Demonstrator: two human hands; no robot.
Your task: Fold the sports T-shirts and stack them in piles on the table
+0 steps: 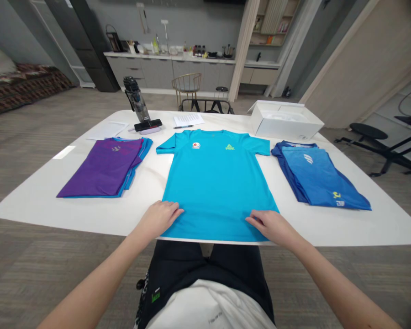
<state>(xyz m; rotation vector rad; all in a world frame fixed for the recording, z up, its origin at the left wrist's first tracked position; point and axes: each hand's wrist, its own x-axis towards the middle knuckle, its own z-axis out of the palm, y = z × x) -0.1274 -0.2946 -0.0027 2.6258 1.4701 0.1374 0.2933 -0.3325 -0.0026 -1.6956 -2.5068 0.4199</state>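
While both hands rest open on its lower hem, the turquoise T-shirt (215, 183) lies spread flat, front up, collar away from the person, centred at the near edge of a white table (37, 208). Left hand (157, 219) and right hand (265, 227) sit palm down, fingers loose, no pinch visible, nothing gripped; flat contact seems meant to keep the cloth smooth and square to the edge. On either side, a folded purple shirt stack (102, 167) and a folded blue shirt stack (318, 176) lie well apart from it, apparently leaving the middle free. Further back are a tilted water bottle (136, 99), papers with a pen (188, 119), and an open white box (286, 121).
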